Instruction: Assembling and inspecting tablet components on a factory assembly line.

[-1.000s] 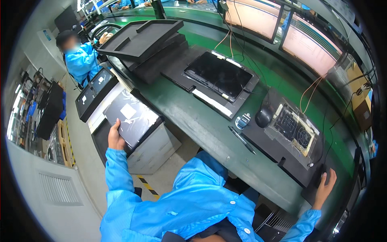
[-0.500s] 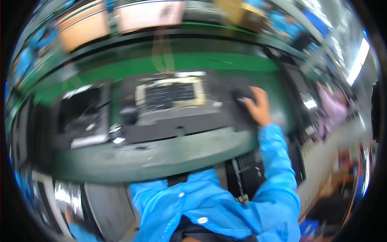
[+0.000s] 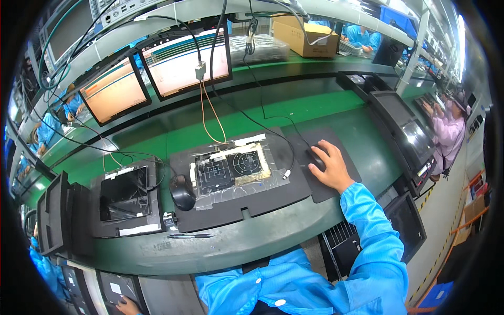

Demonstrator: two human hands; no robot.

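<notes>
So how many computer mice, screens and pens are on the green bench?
Computer mice: 2, one lying free, one under the right hand
Lit screens: 2
Pens: 1
Total: 5

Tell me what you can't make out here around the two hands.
- Head view: the mouse is mostly hidden under the right hand, so its buttons can't be seen.
- Head view: the left hand is cut off by the lower edge; only fingers on a dark tablet show.
- Head view: the monitors are washed out, too small to read.
</notes>
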